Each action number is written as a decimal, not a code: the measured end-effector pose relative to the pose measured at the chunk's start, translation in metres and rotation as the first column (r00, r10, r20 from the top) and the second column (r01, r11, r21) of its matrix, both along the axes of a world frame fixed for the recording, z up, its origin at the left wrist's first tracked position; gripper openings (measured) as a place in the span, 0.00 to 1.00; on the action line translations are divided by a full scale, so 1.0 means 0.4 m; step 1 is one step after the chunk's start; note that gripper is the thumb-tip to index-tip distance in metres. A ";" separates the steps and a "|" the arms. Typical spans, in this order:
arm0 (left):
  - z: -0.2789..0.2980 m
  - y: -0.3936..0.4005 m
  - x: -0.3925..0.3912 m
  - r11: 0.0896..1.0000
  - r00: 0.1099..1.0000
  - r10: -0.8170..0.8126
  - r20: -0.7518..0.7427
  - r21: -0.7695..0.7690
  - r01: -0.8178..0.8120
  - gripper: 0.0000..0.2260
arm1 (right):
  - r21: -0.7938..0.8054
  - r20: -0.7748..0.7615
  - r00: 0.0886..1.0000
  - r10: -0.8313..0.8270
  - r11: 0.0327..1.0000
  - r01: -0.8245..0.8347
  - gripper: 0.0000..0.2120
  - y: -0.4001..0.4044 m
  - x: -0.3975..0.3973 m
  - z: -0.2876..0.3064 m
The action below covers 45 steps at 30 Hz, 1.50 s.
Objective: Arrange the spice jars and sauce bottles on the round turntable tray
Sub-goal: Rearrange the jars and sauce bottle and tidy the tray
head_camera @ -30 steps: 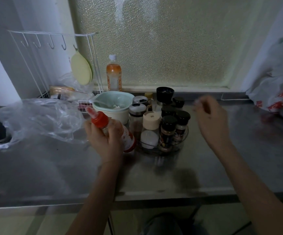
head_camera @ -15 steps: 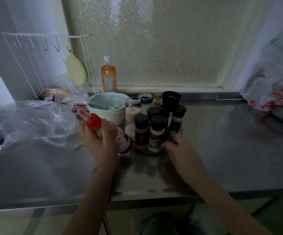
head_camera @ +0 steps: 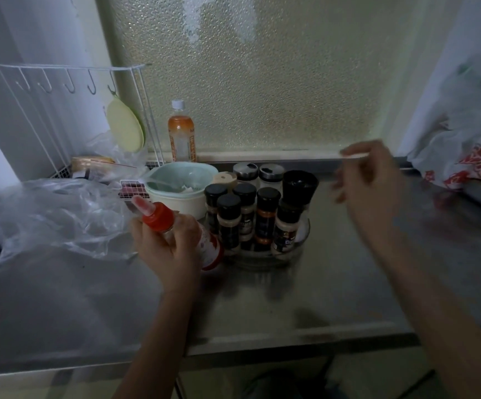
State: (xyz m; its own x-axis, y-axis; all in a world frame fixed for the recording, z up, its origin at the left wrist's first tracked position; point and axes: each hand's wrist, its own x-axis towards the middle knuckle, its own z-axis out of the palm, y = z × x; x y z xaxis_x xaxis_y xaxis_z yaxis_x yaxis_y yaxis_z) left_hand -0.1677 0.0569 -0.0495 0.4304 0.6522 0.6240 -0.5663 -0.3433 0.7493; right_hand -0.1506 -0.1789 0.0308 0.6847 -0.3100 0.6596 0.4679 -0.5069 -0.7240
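A clear round turntable tray (head_camera: 304, 236) stands on the steel counter, crowded with several black-capped spice jars (head_camera: 265, 214), two silver-lidded shakers (head_camera: 245, 171), a black grinder (head_camera: 299, 185) and a beige-lidded jar (head_camera: 224, 179). My left hand (head_camera: 165, 249) grips a red-capped sauce bottle (head_camera: 158, 216), tilted, just left of the tray. My right hand (head_camera: 368, 180) hovers blurred above and to the right of the tray, fingers loosely apart, holding nothing.
A pale green bowl (head_camera: 181, 175) on a white tub sits behind the sauce bottle. An orange drink bottle (head_camera: 181, 133) stands by the frosted window. Crumpled clear plastic (head_camera: 46, 214) lies left, a white wire rack (head_camera: 60, 110) behind it, plastic bags (head_camera: 469, 156) at far right.
My right hand left the tray's front rim and lifted up to the right. The jars on the tray have come round to a new order. My left hand still holds the sauce bottle.
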 end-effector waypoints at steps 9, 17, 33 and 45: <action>0.050 -0.062 -0.017 0.942 0.973 -0.193 -0.129 0.252 0.220 0.07 | -0.306 -0.616 0.741 0.268 0.785 -0.539 0.18 -0.073 0.258 -0.064; 0.085 -0.094 -0.027 0.862 0.838 -0.462 -0.291 0.076 0.502 0.09 | -0.026 -0.118 0.977 0.178 0.983 -0.182 0.15 -0.081 0.174 -0.003; 0.099 -0.074 0.009 0.366 0.322 -0.928 -0.188 -0.297 0.882 0.09 | -0.228 -0.264 0.951 0.159 0.948 -0.222 0.16 0.056 0.034 0.067; -0.003 -0.030 0.007 0.232 0.206 -0.973 -0.109 -0.394 0.889 0.11 | -0.249 -0.265 0.964 -0.015 0.967 -0.053 0.30 0.037 0.126 -0.046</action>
State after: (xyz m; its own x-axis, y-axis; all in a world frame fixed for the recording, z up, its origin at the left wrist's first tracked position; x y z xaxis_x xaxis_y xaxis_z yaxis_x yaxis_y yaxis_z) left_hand -0.1649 0.0447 -0.0509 0.9234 -0.2766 0.2659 -0.1160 0.4594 0.8806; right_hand -0.1002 -0.1641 0.0123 0.8482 -0.1427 0.5101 0.2898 -0.6810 -0.6725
